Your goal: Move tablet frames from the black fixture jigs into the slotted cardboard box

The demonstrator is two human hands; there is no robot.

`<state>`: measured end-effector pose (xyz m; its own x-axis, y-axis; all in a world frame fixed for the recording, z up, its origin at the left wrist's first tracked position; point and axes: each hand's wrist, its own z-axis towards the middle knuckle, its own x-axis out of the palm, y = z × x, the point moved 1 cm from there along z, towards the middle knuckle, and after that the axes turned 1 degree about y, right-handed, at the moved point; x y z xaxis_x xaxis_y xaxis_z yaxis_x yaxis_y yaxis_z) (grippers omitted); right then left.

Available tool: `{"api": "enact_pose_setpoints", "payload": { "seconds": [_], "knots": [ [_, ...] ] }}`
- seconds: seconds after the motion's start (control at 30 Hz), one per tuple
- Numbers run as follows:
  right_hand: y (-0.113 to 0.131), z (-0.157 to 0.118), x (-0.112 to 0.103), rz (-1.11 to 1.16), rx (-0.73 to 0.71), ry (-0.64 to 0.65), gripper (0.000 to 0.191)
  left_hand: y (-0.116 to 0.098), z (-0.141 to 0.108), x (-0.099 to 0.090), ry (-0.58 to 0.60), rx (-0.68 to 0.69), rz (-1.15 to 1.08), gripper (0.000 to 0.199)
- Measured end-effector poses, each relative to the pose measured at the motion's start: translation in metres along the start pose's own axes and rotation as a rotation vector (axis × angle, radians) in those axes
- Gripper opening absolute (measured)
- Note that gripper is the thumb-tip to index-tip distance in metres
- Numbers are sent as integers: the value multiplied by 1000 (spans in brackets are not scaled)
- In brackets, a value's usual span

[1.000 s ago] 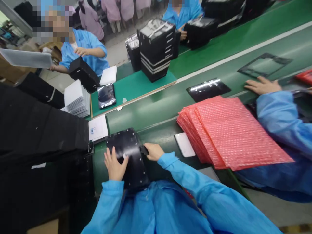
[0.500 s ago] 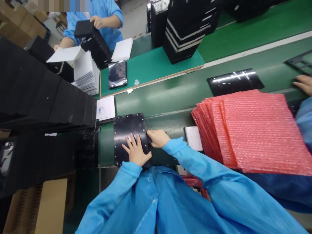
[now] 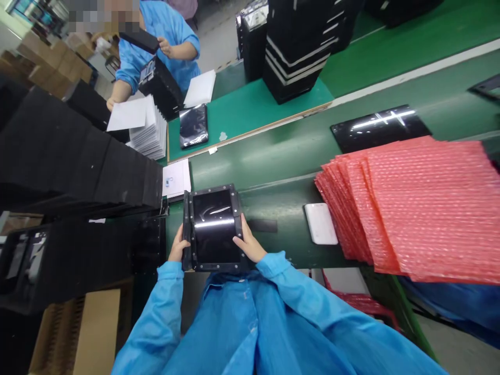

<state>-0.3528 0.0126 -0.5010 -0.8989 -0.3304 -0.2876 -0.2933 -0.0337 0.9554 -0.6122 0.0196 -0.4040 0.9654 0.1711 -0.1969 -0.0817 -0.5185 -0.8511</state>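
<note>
A flat black case (image 3: pixel 190 229) with a studded rim lies on the green bench in front of me. Inside its frame is a glossy black panel (image 3: pixel 214 245) that reflects the lights. My left hand (image 3: pixel 178 246) grips the case's left edge, where a narrow black flap stands up. At the opposite side, my right hand (image 3: pixel 250 242) holds the right edge with the thumb on the rim. Just right of it, a dark flat strip (image 3: pixel 263 225) lies on the bench. Farther right is a white rounded block (image 3: pixel 321 224).
Red bubble-wrap bags (image 3: pixel 433 208) are stacked on the right, with a glossy black sheet (image 3: pixel 380 126) behind them. Black boxes (image 3: pixel 78 151) line the left. White papers (image 3: pixel 177 177) lie beyond the case. Across the bench a co-worker (image 3: pixel 172 31) handles a black box.
The case's plain studded cover no longer faces up; the glossy panel now shows. My left hand moved from its top to the left edge. The hand at far right has gone from view.
</note>
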Motion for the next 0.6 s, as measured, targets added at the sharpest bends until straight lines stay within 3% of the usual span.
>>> {"api": "enact_pose_setpoints", "payload": {
  "seconds": [0.07, 0.17, 0.23, 0.3, 0.43, 0.53, 0.6],
  "knots": [
    [16, -4, -2, -164, -12, -17, 87, 12, 6, 13, -82, -33, 5, 74],
    [47, -17, -13, -489, -3, 49, 64, 15, 6, 25, -133, -24, 145, 59],
    [65, -25, -16, -559, 40, 129, 54, 12, 4, 27, -123, 7, 247, 52],
    [73, -28, -16, -405, 106, 107, 57, 12, 6, 27, -103, 24, 306, 49],
    [70, -6, -20, 142, 188, -104, 56, 16, 12, 34, -67, 63, 292, 48],
    [77, 13, -19, 102, 200, -168, 54, 20, 13, 33, -60, 64, 246, 53],
    [86, 17, -7, -29, 187, -163, 49, 23, 14, 18, -4, 67, 196, 57]
  ]
}}
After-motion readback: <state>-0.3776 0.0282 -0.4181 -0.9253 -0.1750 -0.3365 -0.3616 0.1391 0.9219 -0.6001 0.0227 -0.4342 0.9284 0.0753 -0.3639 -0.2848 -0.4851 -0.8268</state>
